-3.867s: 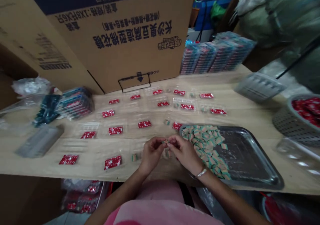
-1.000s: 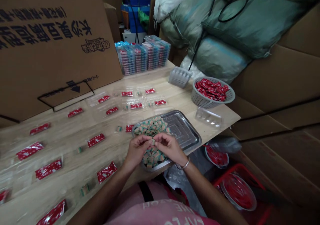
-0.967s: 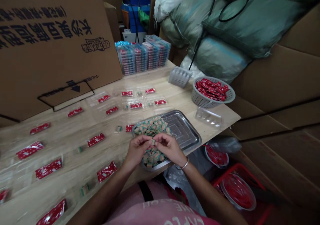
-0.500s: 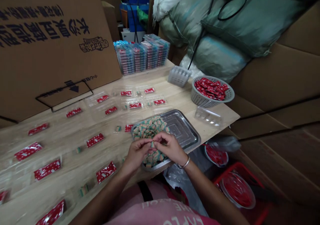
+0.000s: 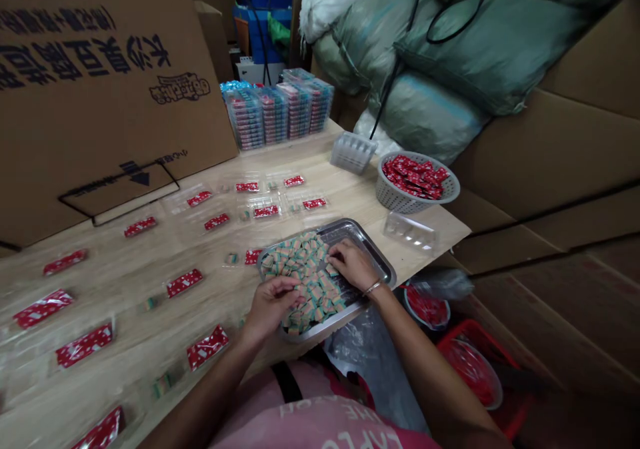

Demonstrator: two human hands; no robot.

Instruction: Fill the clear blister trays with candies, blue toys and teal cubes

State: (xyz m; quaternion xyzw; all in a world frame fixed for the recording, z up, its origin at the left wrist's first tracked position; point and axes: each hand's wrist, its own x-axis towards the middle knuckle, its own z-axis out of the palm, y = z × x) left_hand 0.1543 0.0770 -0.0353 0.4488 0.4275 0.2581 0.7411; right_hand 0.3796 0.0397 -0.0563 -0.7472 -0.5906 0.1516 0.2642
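Fingers first: the left hand (image 5: 270, 306) is curled in, with thumb and fingertips bunched together right at the near edge of the pile of striped candies (image 5: 306, 282). There might be a candy pinched in there, but honestly I can't tell. The right hand (image 5: 351, 264) is flatter, with its fingers loosely spread and lying on top of the candies at the far side of the pile. They're touching the candies but not closed round anything I can see.

Half a second ago both hands were pressed together over the middle of the pile, fingertips meeting. Now they've split: the right one has gone out across the metal tray (image 5: 384, 264) and the left has stayed put.

The tray sits at the table's (image 5: 350, 196) near edge, and its front corner hangs over a bit. All the candies are heaped in its left half, so the right half is bare metal. Bare wood lies between the tray and the basket (image 5: 400, 200) of red packets, with a clear plastic insert (image 5: 410, 232) near the table's corner. To the left, red packets (image 5: 207, 346) are dotted all over the tabletop.
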